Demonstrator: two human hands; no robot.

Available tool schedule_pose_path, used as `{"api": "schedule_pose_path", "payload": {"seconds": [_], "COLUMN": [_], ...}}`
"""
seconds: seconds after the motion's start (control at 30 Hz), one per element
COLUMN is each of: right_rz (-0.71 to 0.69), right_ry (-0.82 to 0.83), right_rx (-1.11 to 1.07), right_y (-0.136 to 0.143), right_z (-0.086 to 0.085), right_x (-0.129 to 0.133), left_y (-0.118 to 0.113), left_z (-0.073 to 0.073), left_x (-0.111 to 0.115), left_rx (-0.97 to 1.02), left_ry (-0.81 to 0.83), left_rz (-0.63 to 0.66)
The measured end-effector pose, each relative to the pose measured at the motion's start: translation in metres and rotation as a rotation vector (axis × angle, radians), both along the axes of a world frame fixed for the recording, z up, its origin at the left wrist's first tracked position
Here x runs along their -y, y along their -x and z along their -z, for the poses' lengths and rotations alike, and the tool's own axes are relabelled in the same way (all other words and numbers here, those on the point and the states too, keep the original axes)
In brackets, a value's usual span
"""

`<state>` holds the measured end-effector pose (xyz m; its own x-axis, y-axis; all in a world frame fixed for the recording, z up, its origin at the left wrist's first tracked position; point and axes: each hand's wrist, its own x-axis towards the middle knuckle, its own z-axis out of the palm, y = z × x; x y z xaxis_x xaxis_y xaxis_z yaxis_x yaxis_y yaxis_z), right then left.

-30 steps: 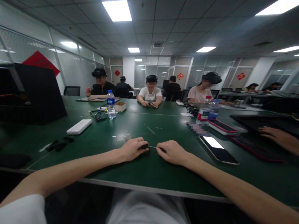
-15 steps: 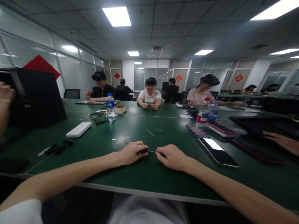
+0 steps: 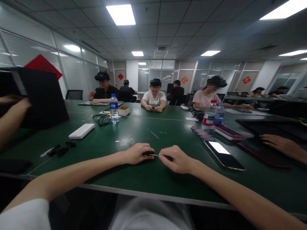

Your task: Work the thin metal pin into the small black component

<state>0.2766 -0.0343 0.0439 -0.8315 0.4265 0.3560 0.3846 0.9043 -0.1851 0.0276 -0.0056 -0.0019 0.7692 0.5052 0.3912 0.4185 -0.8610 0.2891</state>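
My left hand point(image 3: 139, 153) rests on the green table point(image 3: 129, 182), fingers closed round a small black object point(image 3: 150, 153). That object is mostly hidden by the fingers, so its kind cannot be made out. Opposite it, my right hand point(image 3: 176, 159) is closed on what looks like a screwdriver point(image 3: 155, 155), whose thin pale shaft points left. Its dark handle shows only a little inside the right fist. The shaft's tip meets or overlaps the black object near my left fingertips; whether it is inserted is not visible.
A phone point(image 3: 224, 155) lies right of my right forearm, near a co-worker's hand point(image 3: 283, 145) and a black tray point(image 3: 275, 127). On the left are a white box-shaped device point(image 3: 82, 131), black pieces point(image 3: 62, 150) and a black case point(image 3: 45, 99). Bottles point(image 3: 114, 108) stand farther back.
My hands have come slightly closer together, and the shaft now overlaps the black object. At the left, a co-worker's hands have moved lower and right at the black case.
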Motion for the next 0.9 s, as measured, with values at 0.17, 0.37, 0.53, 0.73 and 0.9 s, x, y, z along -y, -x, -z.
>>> {"api": "schedule_pose_path", "payload": {"seconds": [0.17, 0.37, 0.53, 0.73, 0.9], "right_rz": [0.117, 0.167, 0.174, 0.201, 0.224], "right_ry": [-0.054, -0.029, -0.065, -0.025, -0.032], "right_rx": [0.054, 0.26, 0.299, 0.279, 0.258], "right_y": [-0.016, -0.017, -0.009, -0.01, -0.01], "right_z": [-0.007, -0.006, -0.003, -0.001, 0.001], "right_x": [-0.015, -0.016, -0.01, -0.011, -0.012], "left_y": [-0.001, -0.001, -0.001, -0.001, -0.002], "left_z": [-0.004, -0.004, -0.003, -0.005, -0.004], "left_x": [0.001, 0.001, 0.002, 0.004, 0.003], "left_rx": [0.028, 0.073, 0.093, 0.072, 0.029], "left_ry": [0.013, 0.006, 0.007, -0.011, -0.031], "left_rz": [-0.022, -0.051, -0.079, -0.062, -0.087]}}
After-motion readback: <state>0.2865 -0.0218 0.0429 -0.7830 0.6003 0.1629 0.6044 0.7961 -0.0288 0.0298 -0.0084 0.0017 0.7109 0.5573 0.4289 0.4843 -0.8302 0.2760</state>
